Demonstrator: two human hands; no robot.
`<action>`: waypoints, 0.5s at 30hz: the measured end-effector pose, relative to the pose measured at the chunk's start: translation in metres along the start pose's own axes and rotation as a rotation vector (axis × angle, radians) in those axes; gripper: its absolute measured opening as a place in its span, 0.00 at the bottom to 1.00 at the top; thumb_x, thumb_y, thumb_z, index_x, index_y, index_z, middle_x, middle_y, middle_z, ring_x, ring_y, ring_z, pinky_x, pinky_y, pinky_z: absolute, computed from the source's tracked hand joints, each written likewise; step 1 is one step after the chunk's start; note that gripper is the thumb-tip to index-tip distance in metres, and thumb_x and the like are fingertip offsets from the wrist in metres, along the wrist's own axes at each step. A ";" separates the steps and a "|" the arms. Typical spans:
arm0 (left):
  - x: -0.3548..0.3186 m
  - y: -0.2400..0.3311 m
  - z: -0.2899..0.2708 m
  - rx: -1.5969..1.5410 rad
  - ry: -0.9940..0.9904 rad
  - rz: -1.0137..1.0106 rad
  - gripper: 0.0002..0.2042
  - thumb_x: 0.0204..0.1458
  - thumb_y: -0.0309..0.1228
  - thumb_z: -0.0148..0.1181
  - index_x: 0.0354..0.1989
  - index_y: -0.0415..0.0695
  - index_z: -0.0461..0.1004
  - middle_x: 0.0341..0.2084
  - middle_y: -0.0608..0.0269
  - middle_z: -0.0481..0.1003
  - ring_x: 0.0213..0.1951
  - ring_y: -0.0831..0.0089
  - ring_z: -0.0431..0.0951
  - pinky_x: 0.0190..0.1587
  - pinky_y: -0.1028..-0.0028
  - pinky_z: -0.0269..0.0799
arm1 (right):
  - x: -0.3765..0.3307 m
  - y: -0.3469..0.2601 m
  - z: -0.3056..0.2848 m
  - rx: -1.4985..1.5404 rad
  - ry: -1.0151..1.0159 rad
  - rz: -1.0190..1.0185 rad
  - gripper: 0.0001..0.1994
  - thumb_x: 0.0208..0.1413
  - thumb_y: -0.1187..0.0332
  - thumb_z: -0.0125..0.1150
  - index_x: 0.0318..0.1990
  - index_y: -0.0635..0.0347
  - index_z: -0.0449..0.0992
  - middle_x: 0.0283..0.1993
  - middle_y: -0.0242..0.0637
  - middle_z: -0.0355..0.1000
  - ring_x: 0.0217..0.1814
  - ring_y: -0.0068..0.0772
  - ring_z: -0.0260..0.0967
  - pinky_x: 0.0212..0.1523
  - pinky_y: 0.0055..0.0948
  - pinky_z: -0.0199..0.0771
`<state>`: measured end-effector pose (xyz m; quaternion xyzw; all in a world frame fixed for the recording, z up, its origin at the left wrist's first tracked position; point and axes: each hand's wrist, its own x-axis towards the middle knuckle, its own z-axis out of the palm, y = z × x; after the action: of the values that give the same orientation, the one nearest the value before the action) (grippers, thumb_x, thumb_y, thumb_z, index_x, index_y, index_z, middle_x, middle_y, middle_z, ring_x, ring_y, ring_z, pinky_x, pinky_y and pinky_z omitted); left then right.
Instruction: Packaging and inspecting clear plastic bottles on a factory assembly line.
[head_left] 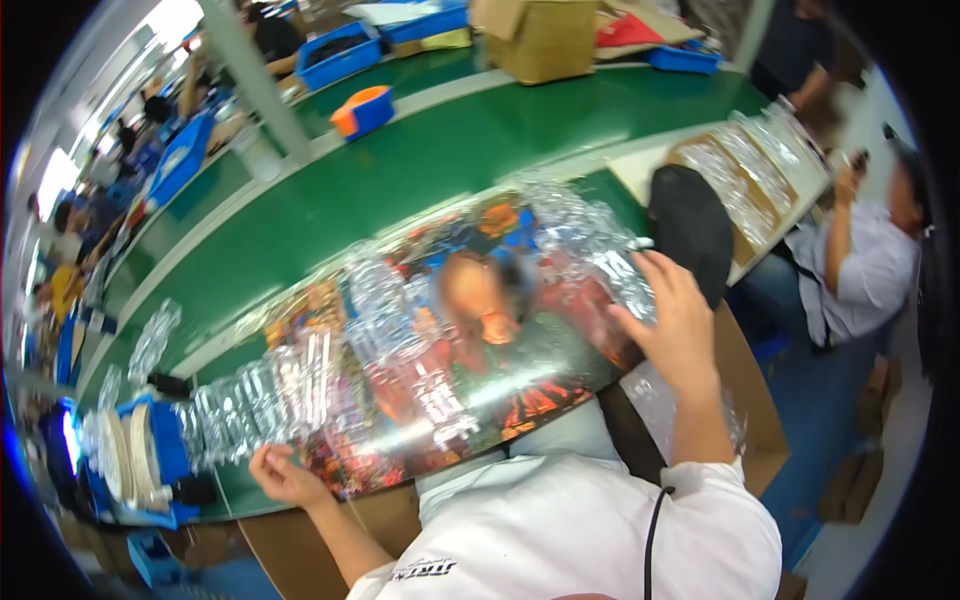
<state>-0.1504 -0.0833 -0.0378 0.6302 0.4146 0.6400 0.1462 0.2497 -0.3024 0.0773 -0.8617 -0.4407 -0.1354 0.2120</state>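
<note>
I see the printed card with its clear blister shell (440, 350) lying long-axis left to right between my hands, left hand (285, 478) curled on its near-left edge, right hand (672, 320) open, pressing its right end.

Under my hands, a printed card (470, 330) bursts with orange, red and blue artwork beneath a clear, glinting plastic blister (400, 350). The tabletop (400, 170) is deep green with pale strips along its edges. At its far edge sit blue bins (340, 55), an orange-and-blue tray (362, 110) and a brown carton (540, 40). My sleeves (600, 530) are white.
</note>
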 end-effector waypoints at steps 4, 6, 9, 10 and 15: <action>0.000 0.007 0.007 0.017 0.001 -0.019 0.05 0.55 0.23 0.45 0.35 0.37 0.68 0.20 0.62 0.68 0.24 0.75 0.68 0.29 0.76 0.66 | -0.002 0.018 0.011 -0.160 -0.177 0.055 0.32 0.42 0.56 0.67 0.55 0.61 0.65 0.56 0.47 0.65 0.56 0.48 0.62 0.54 0.38 0.64; -0.003 -0.004 0.002 0.011 0.009 -0.029 0.04 0.54 0.21 0.46 0.34 0.37 0.69 0.20 0.62 0.69 0.23 0.75 0.69 0.28 0.76 0.66 | -0.002 0.022 0.014 -0.155 -0.265 0.079 0.34 0.42 0.56 0.67 0.56 0.62 0.64 0.55 0.48 0.65 0.56 0.48 0.62 0.53 0.39 0.64; -0.001 0.002 0.004 0.039 -0.009 0.001 0.05 0.56 0.22 0.44 0.35 0.38 0.68 0.20 0.64 0.67 0.23 0.79 0.67 0.27 0.79 0.64 | -0.002 0.028 0.016 -0.146 -0.323 0.100 0.32 0.42 0.56 0.67 0.54 0.62 0.65 0.46 0.50 0.70 0.49 0.50 0.67 0.47 0.41 0.67; 0.001 0.004 0.003 0.017 -0.032 0.007 0.05 0.56 0.22 0.44 0.35 0.38 0.68 0.20 0.63 0.68 0.23 0.79 0.67 0.27 0.80 0.64 | 0.000 0.028 0.018 -0.129 -0.330 0.060 0.32 0.42 0.56 0.67 0.54 0.62 0.65 0.46 0.50 0.70 0.49 0.50 0.67 0.47 0.41 0.67; 0.000 0.004 -0.001 0.002 -0.048 0.024 0.04 0.56 0.21 0.44 0.35 0.36 0.67 0.20 0.62 0.69 0.23 0.79 0.68 0.27 0.80 0.65 | 0.018 0.025 0.025 -0.228 -0.402 0.120 0.30 0.41 0.56 0.67 0.50 0.63 0.66 0.38 0.50 0.73 0.43 0.52 0.70 0.43 0.42 0.68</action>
<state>-0.1504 -0.0859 -0.0346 0.6504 0.4041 0.6259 0.1478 0.2814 -0.2908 0.0573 -0.9144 -0.4037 0.0029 0.0287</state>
